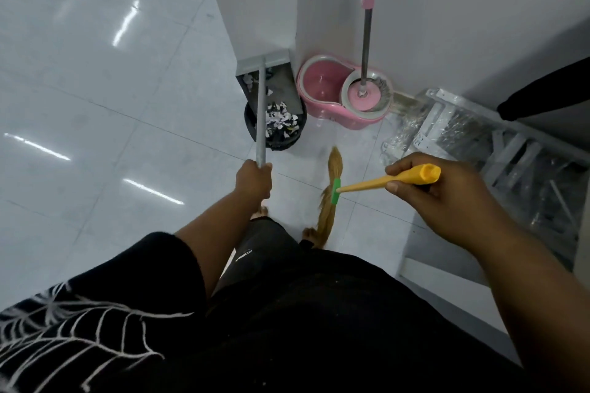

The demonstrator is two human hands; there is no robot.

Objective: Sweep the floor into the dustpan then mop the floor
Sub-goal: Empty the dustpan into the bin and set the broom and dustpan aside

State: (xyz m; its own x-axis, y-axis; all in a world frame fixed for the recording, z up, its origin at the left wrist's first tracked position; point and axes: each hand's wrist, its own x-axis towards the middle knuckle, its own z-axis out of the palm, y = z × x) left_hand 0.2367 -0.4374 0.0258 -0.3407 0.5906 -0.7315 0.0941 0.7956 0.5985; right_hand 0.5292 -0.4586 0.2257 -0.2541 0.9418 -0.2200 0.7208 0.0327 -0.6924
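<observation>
My left hand (253,178) grips the grey pole of a grey metal dustpan (281,80). The dustpan is tipped over a black bin (297,131), and torn paper scraps (281,120) lie in the pan and in the bin. My right hand (443,191) holds the yellow handle (376,183) of a grass broom (332,201), whose bristles hang down by my feet. A pink spin-mop bucket (319,83) stands in the corner, with the mop (367,41) upright in its wringer basket.
White glossy floor tiles (111,105) stretch to the left. Plastic-wrapped grey metal frames (479,137) lie on the floor at right, beside the wall. A white wall corner (297,9) rises behind the bin and bucket. A dark object (542,92) juts in at far right.
</observation>
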